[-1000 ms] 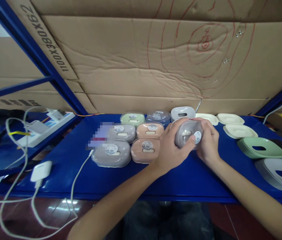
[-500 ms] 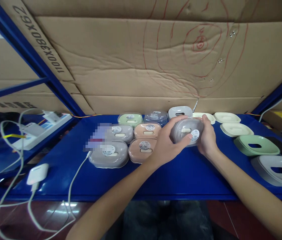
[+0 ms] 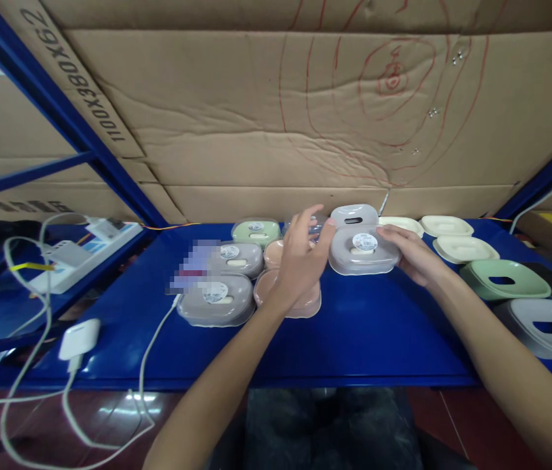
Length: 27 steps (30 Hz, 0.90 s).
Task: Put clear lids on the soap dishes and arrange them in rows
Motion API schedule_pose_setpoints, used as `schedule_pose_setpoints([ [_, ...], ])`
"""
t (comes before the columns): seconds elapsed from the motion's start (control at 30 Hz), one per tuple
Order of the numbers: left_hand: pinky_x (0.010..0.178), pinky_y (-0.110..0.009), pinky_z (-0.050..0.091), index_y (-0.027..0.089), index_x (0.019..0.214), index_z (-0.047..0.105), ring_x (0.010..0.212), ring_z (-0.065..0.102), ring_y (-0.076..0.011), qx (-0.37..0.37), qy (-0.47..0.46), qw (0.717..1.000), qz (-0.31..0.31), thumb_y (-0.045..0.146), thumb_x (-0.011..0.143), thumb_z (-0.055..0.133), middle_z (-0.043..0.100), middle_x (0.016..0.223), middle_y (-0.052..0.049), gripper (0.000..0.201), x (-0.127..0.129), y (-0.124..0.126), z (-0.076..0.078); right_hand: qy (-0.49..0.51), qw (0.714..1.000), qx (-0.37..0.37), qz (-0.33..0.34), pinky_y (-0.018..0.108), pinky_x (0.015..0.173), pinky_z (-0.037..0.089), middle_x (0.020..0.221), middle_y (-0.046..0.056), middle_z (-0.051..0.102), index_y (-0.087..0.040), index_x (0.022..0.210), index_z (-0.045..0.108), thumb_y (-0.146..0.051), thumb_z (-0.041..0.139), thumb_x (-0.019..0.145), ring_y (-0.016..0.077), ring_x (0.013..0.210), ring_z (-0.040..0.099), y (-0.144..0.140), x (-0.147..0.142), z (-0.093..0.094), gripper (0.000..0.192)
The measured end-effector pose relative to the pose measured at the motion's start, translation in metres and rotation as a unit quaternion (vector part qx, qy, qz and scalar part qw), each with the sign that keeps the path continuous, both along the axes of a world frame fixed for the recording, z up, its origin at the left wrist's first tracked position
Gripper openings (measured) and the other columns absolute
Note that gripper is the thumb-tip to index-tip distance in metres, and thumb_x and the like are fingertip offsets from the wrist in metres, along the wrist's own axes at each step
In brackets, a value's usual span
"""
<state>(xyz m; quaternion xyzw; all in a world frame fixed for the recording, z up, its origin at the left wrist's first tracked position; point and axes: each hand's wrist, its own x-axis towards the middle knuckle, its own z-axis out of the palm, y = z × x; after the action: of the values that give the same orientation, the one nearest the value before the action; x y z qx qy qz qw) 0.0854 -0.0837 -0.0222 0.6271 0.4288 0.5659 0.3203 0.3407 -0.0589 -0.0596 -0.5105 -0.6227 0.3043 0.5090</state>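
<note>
On the blue worktop (image 3: 364, 339), a grey lidded box (image 3: 363, 250) sits flat, just in front of a white box (image 3: 353, 215) and to the right of the rows of closed boxes. The right hand (image 3: 415, 258) lies against its right edge, fingers stretched out and only loosely curled, touching rather than gripping. The left hand (image 3: 300, 261) hovers open just left of it, fingers spread, holding nothing, and hides part of two pink boxes (image 3: 305, 303).

The step in hand looks like setting a closed box into line with the rest; the box seems down and the hands look close to letting go. A next move would likely call for a reach to the open parts at the right: a green tray (image 3: 504, 282), a grey tray (image 3: 547, 326), and three cream lids (image 3: 462, 248) behind them.

Left of the pink boxes stand two grey boxes (image 3: 217, 300), a green box (image 3: 256, 230) at the back, and a clear one mostly hidden behind the left hand. A white cable (image 3: 151, 339) runs off the worktop's front to a white adapter (image 3: 79, 336); a power strip (image 3: 77, 254) lies on the side shelf. Creased cardboard (image 3: 276, 117) with red pen rings lines the back between blue frame posts, and the floor below is dark red.
</note>
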Motion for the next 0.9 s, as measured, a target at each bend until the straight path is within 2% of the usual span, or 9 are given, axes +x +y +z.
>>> schedule_pose_setpoints([
  [0.07, 0.107, -0.042, 0.057, 0.023, 0.129, 0.07, 0.131, 0.067, -0.0277, 0.024, 0.002, 1.0, 0.015, 0.041, 0.108, 0.061, 0.072, 0.14, -0.013, 0.029, -0.007, 0.003, 0.005, 0.007, 0.993, -0.114, 0.034, 0.036, 0.056, 0.055, 0.09, 0.008, 0.083, -0.023, 0.104, 0.083, -0.069, 0.081, 0.088, 0.0246, 0.07, 0.074, 0.0, 0.003, -0.003, 0.049],
  [0.1, 0.107, -0.042, 0.057, 0.023, 0.124, 0.071, 0.128, 0.068, -0.027, 0.031, 0.003, 0.999, 0.015, 0.04, 0.109, 0.059, 0.074, 0.135, -0.012, 0.026, -0.009, 0.005, 0.007, -0.013, 0.989, -0.138, 0.047, 0.035, 0.057, 0.054, 0.09, 0.008, 0.083, -0.022, 0.105, 0.082, -0.068, 0.08, 0.089, 0.0235, 0.071, 0.073, -0.001, 0.003, -0.005, 0.049],
  [0.2, 0.107, -0.043, 0.056, 0.023, 0.113, 0.073, 0.123, 0.07, -0.0268, 0.041, 0.034, 0.999, 0.006, 0.037, 0.109, 0.056, 0.077, 0.126, -0.01, 0.022, -0.013, 0.007, 0.01, -0.159, 0.981, -0.091, 0.068, 0.033, 0.06, 0.05, 0.085, 0.005, 0.081, -0.021, 0.096, 0.081, -0.068, 0.069, 0.095, 0.0213, 0.069, 0.069, -0.005, -0.001, -0.009, 0.049],
  [0.33, 0.115, -0.049, 0.051, 0.025, 0.112, 0.072, 0.125, 0.069, -0.0283, 0.065, 0.143, 0.988, -0.004, 0.032, 0.107, 0.057, 0.076, 0.125, -0.009, 0.017, -0.008, 0.005, 0.001, -0.318, 0.944, -0.04, 0.073, 0.035, 0.062, 0.046, 0.076, 0.004, 0.076, -0.024, 0.086, 0.076, -0.066, 0.055, 0.104, 0.0218, 0.066, 0.066, -0.012, -0.012, -0.011, 0.05],
  [0.47, 0.128, -0.057, 0.041, 0.022, 0.13, 0.068, 0.145, 0.058, -0.0336, 0.115, 0.285, 0.95, -0.047, 0.033, 0.108, 0.057, 0.07, 0.143, -0.014, 0.028, -0.003, -0.003, -0.013, -0.318, 0.944, -0.002, 0.087, 0.038, 0.071, 0.051, 0.089, 0.006, 0.08, -0.024, 0.091, 0.077, -0.059, 0.053, 0.107, 0.0247, 0.077, 0.071, -0.012, -0.016, -0.011, 0.045],
  [0.57, 0.133, -0.067, 0.031, 0.02, 0.147, 0.062, 0.162, 0.041, -0.0426, 0.13, 0.376, 0.914, -0.074, 0.043, 0.107, 0.062, 0.057, 0.163, -0.019, 0.046, 0.0, -0.013, -0.022, -0.302, 0.947, 0.019, 0.11, 0.04, 0.076, 0.053, 0.093, 0.007, 0.081, -0.025, 0.095, 0.077, -0.059, 0.053, 0.108, 0.0254, 0.082, 0.072, -0.011, -0.014, -0.01, 0.043],
  [0.67, 0.133, -0.075, 0.024, 0.015, 0.159, 0.055, 0.167, 0.032, -0.0507, 0.135, 0.437, 0.884, -0.096, 0.058, 0.107, 0.062, 0.047, 0.173, -0.026, 0.068, 0.004, -0.023, -0.03, -0.292, 0.947, 0.029, 0.131, 0.039, 0.076, 0.053, 0.09, 0.006, 0.079, -0.024, 0.094, 0.076, -0.06, 0.053, 0.109, 0.0246, 0.082, 0.071, -0.009, -0.012, -0.009, 0.045],
  [0.77, 0.132, -0.076, 0.024, 0.012, 0.167, 0.045, 0.166, 0.032, -0.0552, 0.134, 0.466, 0.868, -0.106, 0.07, 0.102, 0.065, 0.042, 0.174, -0.031, 0.09, 0.01, -0.027, -0.041, -0.285, 0.949, 0.027, 0.136, 0.04, 0.078, 0.055, 0.091, 0.006, 0.079, -0.024, 0.093, 0.075, -0.059, 0.053, 0.109, 0.0256, 0.084, 0.072, -0.008, -0.011, -0.01, 0.044],
  [0.9, 0.129, -0.078, 0.027, 0.013, 0.173, 0.036, 0.161, 0.04, -0.0565, 0.14, 0.486, 0.857, -0.097, 0.069, 0.102, 0.066, 0.047, 0.17, -0.032, 0.096, 0.018, -0.022, -0.053, -0.264, 0.953, 0.025, 0.145, 0.046, 0.088, 0.06, 0.103, 0.008, 0.083, -0.025, 0.101, 0.079, -0.059, 0.052, 0.109, 0.0287, 0.094, 0.076, -0.004, -0.008, -0.014, 0.044],
])
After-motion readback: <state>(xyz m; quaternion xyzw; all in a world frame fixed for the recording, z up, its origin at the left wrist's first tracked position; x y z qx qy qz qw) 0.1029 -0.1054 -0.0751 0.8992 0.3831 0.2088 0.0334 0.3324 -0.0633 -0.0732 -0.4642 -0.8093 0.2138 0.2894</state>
